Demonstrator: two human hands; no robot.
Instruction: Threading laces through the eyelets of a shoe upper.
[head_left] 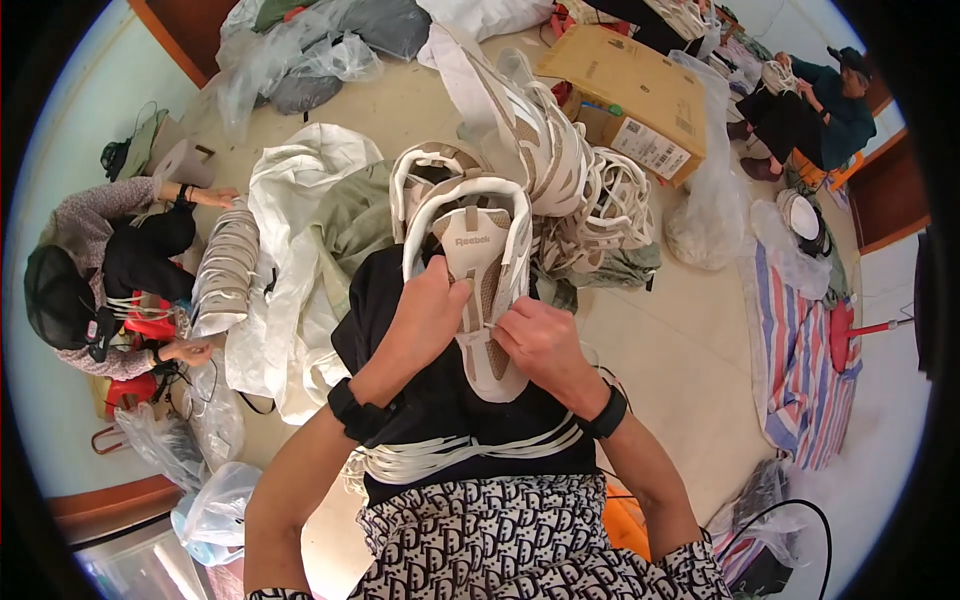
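A beige and white shoe upper (490,375) lies over my lap, its toe toward me and its tongue (474,245) standing up at the far end. My left hand (428,312) is closed on the left edge of its opening, beside the tongue. Close by, my right hand (543,345) pinches at the right edge of the opening; a short pale bit shows at its fingertips, too small to make out. A bundle of white shoelaces (470,462) rests across my lap. Just beyond, another upper (425,170) sits against this one.
More nested uppers (535,140) are piled ahead, near a cardboard box (635,95). White sacking (290,250) lies at left, where a co-worker (110,250) sits by a row of uppers (228,265). Another person (825,105) sits far right, beyond a striped sheet (800,360).
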